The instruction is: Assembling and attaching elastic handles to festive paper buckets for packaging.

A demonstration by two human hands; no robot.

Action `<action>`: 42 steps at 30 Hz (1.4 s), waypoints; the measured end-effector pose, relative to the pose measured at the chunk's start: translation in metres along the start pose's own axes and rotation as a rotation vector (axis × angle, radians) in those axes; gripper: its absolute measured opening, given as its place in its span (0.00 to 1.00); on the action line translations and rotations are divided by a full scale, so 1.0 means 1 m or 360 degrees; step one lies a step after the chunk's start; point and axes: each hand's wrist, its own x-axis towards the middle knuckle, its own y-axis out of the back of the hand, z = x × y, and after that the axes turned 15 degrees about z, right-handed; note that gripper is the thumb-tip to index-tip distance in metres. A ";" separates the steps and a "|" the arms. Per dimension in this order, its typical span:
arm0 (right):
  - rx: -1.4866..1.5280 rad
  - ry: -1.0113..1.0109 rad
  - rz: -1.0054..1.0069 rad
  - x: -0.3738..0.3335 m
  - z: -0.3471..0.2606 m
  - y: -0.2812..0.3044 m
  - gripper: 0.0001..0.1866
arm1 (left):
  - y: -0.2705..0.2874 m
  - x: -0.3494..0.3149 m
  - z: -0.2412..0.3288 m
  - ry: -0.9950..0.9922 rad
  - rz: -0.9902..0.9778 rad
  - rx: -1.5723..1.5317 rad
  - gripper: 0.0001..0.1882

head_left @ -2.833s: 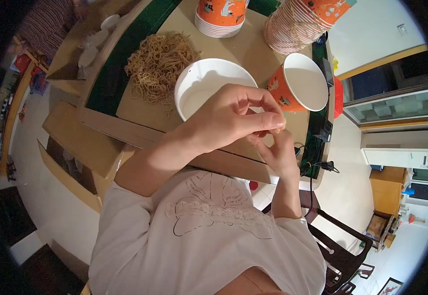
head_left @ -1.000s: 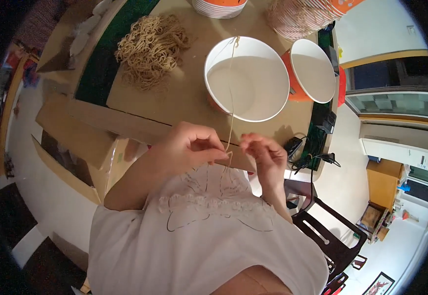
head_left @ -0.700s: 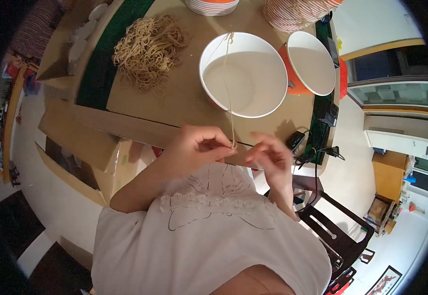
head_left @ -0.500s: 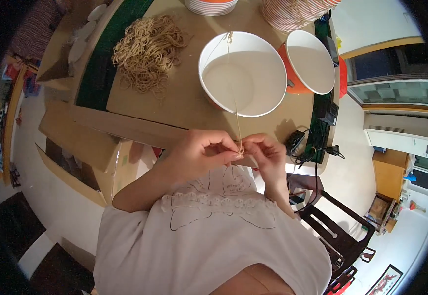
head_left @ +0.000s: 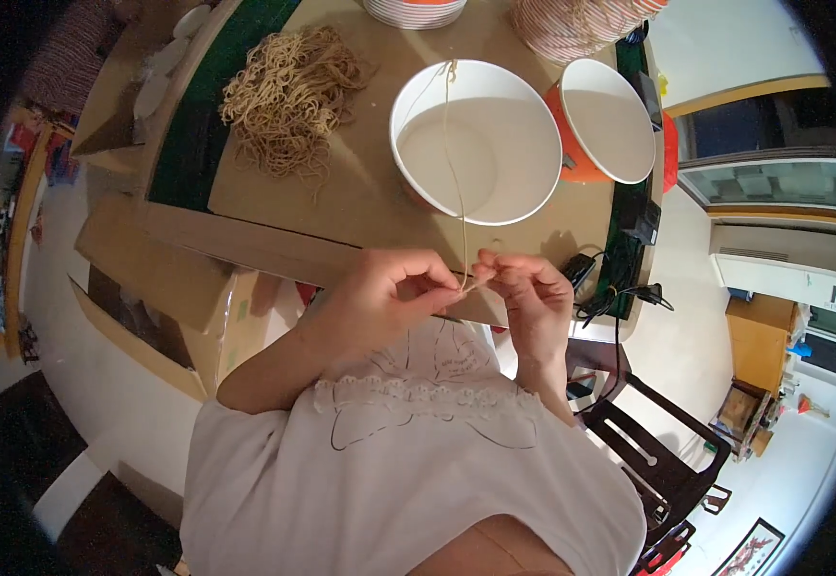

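A thin tan string [head_left: 454, 168] hangs over the far rim of a white-lined paper bucket [head_left: 524, 144], crosses its inside and comes over the near rim to my hands. My left hand [head_left: 394, 293] pinches the string between thumb and fingertips, in front of the table's near edge. Just to the right, my right hand [head_left: 533, 298] pinches a short stretch of the same string, its fingertips a little apart from the left ones. A loose tangled heap of tan string [head_left: 293, 101] lies on the table to the left of the bucket.
A second orange bucket [head_left: 610, 120] stands tilted at the right. Striped stacks [head_left: 586, 27] sit at the far edge. Black cables with a plug [head_left: 620, 298] lie at the right table corner. An open cardboard box [head_left: 149, 288] is at lower left, a dark chair [head_left: 663, 442] at lower right.
My right hand has moved slightly right and up, away from the left, with a short stretch of string now between them. My left hand has shifted slightly left.
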 end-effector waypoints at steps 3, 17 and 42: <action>0.0343 -0.0100 0.0046 0.001 -0.002 -0.006 0.08 | -0.003 -0.002 0.003 -0.0005 -0.0041 0.0116 0.02; 0.0333 0.0097 0.0021 -0.007 -0.025 -0.004 0.10 | -0.024 0.057 0.040 -0.1344 0.0214 0.1056 0.11; -0.0376 0.0476 -0.0084 0.023 -0.040 -0.015 0.17 | -0.026 0.062 0.029 -0.1107 0.0565 0.0810 0.05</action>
